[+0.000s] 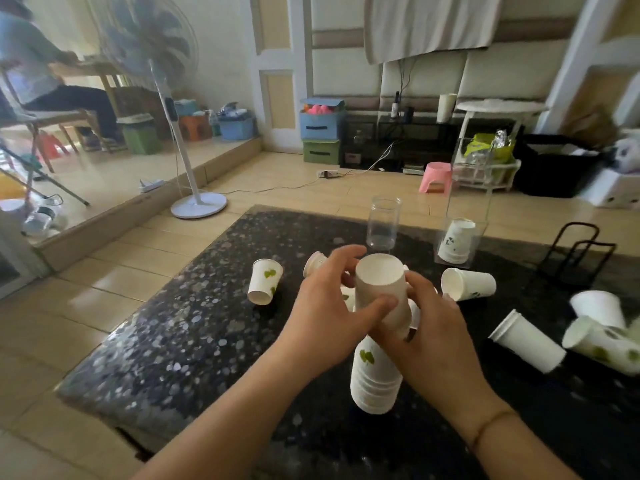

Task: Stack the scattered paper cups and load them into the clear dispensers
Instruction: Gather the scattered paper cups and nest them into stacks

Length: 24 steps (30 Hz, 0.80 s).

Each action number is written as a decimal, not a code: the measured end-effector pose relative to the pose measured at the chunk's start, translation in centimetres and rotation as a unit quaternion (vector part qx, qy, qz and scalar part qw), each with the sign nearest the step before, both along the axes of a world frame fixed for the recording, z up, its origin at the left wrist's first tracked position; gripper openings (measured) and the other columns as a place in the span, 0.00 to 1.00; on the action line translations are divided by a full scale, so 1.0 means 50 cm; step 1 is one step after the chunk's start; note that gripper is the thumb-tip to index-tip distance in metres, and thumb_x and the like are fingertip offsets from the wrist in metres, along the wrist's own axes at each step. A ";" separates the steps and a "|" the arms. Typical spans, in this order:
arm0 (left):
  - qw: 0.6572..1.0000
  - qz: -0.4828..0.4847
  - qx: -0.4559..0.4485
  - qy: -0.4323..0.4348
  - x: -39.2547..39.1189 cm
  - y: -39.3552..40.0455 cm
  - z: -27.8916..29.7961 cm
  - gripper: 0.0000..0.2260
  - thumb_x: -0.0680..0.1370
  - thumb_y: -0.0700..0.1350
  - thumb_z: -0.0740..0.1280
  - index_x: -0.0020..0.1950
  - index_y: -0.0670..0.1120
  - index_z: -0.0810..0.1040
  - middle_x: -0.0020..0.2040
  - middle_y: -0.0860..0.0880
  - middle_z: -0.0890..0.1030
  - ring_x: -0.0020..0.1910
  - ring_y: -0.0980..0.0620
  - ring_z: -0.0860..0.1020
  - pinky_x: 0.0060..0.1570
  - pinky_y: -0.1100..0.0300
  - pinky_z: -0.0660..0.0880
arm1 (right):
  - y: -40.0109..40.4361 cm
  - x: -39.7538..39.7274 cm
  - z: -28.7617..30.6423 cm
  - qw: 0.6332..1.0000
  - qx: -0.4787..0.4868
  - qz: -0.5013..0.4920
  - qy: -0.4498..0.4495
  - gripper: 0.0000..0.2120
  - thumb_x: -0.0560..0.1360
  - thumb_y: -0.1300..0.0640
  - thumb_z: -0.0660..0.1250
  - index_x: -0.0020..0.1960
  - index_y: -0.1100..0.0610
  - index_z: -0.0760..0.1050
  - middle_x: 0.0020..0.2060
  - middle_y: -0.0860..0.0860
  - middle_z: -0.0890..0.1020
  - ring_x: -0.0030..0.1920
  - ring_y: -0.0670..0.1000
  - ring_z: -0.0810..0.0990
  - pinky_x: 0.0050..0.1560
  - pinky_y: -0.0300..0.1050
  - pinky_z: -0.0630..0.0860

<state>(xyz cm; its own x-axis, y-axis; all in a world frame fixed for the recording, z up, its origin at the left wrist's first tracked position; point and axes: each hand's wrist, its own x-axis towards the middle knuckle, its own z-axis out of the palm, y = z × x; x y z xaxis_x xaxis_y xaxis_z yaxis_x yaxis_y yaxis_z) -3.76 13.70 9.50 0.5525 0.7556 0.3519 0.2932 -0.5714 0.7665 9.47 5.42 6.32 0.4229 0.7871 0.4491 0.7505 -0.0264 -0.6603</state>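
Observation:
I hold an upside-down stack of white paper cups (377,372) with green leaf prints above the dark speckled table (180,341). My left hand (325,317) grips the top cup, thumb across its side. My right hand (429,337) clasps the stack from the right. Loose cups lie around: one upside down (264,285) to the left, one on its side (467,284) to the right, several more (530,341) at the far right. A clear round dispenser (382,223) stands empty behind my hands. A clear square dispenser (467,202) holds a short cup stack (456,241).
A black wire holder (575,254) stands at the table's right back. Beyond the table are tiled floor, a standing fan (199,202), a pink stool (437,176) and storage boxes. A person sits on a chair at the far left.

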 end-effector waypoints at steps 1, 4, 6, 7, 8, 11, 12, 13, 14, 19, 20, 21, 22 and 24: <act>1.000 -0.008 -0.002 0.012 0.008 0.001 -0.015 0.28 0.72 0.54 0.75 0.69 0.58 0.68 0.56 0.63 0.77 0.56 0.63 0.75 0.53 0.67 0.72 | -0.005 0.007 -0.010 1.000 -0.021 0.004 0.020 0.28 0.66 0.32 0.67 0.62 0.39 0.64 0.48 0.30 0.71 0.55 0.45 0.73 0.58 0.53 0.75; 0.998 -0.022 -0.016 0.049 0.018 -0.003 -0.068 0.26 0.71 0.53 0.76 0.66 0.58 0.70 0.58 0.62 0.77 0.56 0.64 0.75 0.53 0.66 0.74 | -0.018 0.021 -0.062 0.994 -0.085 0.028 0.055 0.27 0.64 0.32 0.69 0.58 0.35 0.63 0.49 0.34 0.76 0.53 0.45 0.78 0.51 0.46 0.78; 0.996 -0.035 -0.031 0.077 0.017 -0.013 -0.106 0.28 0.71 0.52 0.76 0.67 0.59 0.69 0.59 0.62 0.77 0.57 0.63 0.75 0.57 0.62 0.75 | -0.029 0.021 -0.101 0.988 -0.109 0.041 0.104 0.24 0.65 0.36 0.72 0.54 0.30 0.63 0.47 0.32 0.77 0.51 0.37 0.78 0.47 0.35 0.75; 0.995 -0.042 -0.035 0.083 0.015 -0.018 -0.122 0.29 0.71 0.52 0.76 0.68 0.61 0.67 0.61 0.63 0.76 0.57 0.62 0.75 0.59 0.60 0.76 | -0.031 0.020 -0.115 0.982 -0.115 0.051 0.139 0.23 0.66 0.39 0.73 0.54 0.28 0.63 0.47 0.30 0.76 0.50 0.33 0.77 0.45 0.30 0.72; 0.995 -0.048 -0.040 0.083 0.014 -0.020 -0.135 0.32 0.71 0.52 0.76 0.69 0.63 0.64 0.62 0.64 0.75 0.58 0.63 0.75 0.60 0.59 0.76 | -0.033 0.019 -0.127 0.976 -0.118 0.060 0.172 0.25 0.67 0.41 0.74 0.54 0.26 0.63 0.47 0.28 0.76 0.50 0.29 0.76 0.44 0.28 0.71; 0.991 -0.068 -0.086 0.070 0.011 -0.014 -0.169 0.38 0.69 0.55 0.77 0.72 0.66 0.59 0.63 0.66 0.74 0.62 0.67 0.73 0.61 0.62 0.74 | -0.033 0.025 -0.148 0.961 -0.131 0.091 0.226 0.32 0.66 0.44 0.76 0.61 0.27 0.62 0.56 0.30 0.76 0.58 0.34 0.76 0.55 0.32 0.73; 0.989 -0.076 -0.106 0.074 0.007 -0.010 -0.183 0.39 0.68 0.57 0.77 0.72 0.67 0.58 0.64 0.67 0.73 0.63 0.68 0.72 0.62 0.63 0.74 | -0.037 0.028 -0.155 0.957 -0.145 0.103 0.230 0.36 0.65 0.43 0.77 0.65 0.28 0.60 0.59 0.31 0.76 0.60 0.35 0.75 0.58 0.36 0.73; 0.986 -0.085 -0.119 0.084 0.003 -0.007 -0.198 0.40 0.66 0.59 0.78 0.72 0.67 0.58 0.66 0.68 0.72 0.65 0.68 0.71 0.64 0.62 0.73 | -0.043 0.030 -0.164 0.955 -0.161 0.111 0.222 0.41 0.63 0.41 0.77 0.68 0.28 0.57 0.61 0.31 0.75 0.61 0.35 0.74 0.60 0.37 0.73; 0.983 -0.094 -0.126 0.098 -0.001 -0.002 -0.213 0.41 0.65 0.60 0.78 0.72 0.68 0.59 0.67 0.68 0.71 0.67 0.68 0.70 0.66 0.60 0.72 | -0.050 0.032 -0.175 0.955 -0.178 0.112 0.210 0.46 0.63 0.40 0.77 0.70 0.28 0.52 0.61 0.30 0.73 0.61 0.34 0.73 0.60 0.36 0.71; 0.975 -0.114 -0.158 0.108 0.003 0.003 -0.268 0.41 0.66 0.53 0.80 0.70 0.70 0.60 0.64 0.68 0.76 0.65 0.67 0.74 0.65 0.58 0.75 | -0.059 0.046 -0.219 0.957 -0.204 0.087 0.189 0.42 0.68 0.43 0.74 0.66 0.22 0.47 0.57 0.26 0.72 0.58 0.30 0.73 0.59 0.29 0.68; 0.976 -0.107 -0.162 0.098 0.006 0.004 -0.273 0.39 0.66 0.52 0.80 0.70 0.68 0.63 0.63 0.66 0.78 0.64 0.65 0.75 0.64 0.56 0.76 | -0.060 0.046 -0.221 0.958 -0.199 0.085 0.191 0.40 0.69 0.45 0.74 0.64 0.21 0.49 0.55 0.25 0.72 0.56 0.27 0.72 0.56 0.25 0.67; 0.977 -0.105 -0.167 0.087 0.007 0.005 -0.276 0.38 0.66 0.51 0.80 0.71 0.66 0.65 0.63 0.65 0.78 0.64 0.63 0.76 0.62 0.55 0.77 | -0.060 0.045 -0.222 0.959 -0.193 0.084 0.190 0.39 0.70 0.46 0.74 0.63 0.21 0.50 0.53 0.23 0.72 0.54 0.25 0.72 0.52 0.22 0.66; 0.977 -0.103 -0.170 0.080 0.006 0.007 -0.277 0.38 0.66 0.51 0.80 0.71 0.64 0.67 0.63 0.63 0.79 0.63 0.61 0.77 0.61 0.54 0.78 | -0.058 0.043 -0.219 0.961 -0.186 0.083 0.188 0.38 0.70 0.46 0.74 0.63 0.21 0.51 0.52 0.23 0.73 0.53 0.25 0.72 0.51 0.22 0.67; 0.979 -0.097 -0.167 0.071 -0.003 0.015 -0.271 0.36 0.66 0.47 0.80 0.69 0.63 0.69 0.61 0.63 0.80 0.62 0.61 0.78 0.59 0.56 0.79 | -0.049 0.038 -0.215 0.963 -0.171 0.083 0.188 0.37 0.69 0.47 0.74 0.61 0.19 0.54 0.52 0.25 0.76 0.55 0.28 0.75 0.52 0.26 0.70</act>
<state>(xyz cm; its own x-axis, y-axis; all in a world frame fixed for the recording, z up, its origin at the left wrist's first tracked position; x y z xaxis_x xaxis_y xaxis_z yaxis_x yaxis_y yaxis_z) -3.91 14.45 -4.04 0.7218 0.6920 0.0117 0.3221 -0.3508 0.8793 11.35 2.96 -4.44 0.3608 0.9326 -0.0100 0.4718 -0.1917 -0.8606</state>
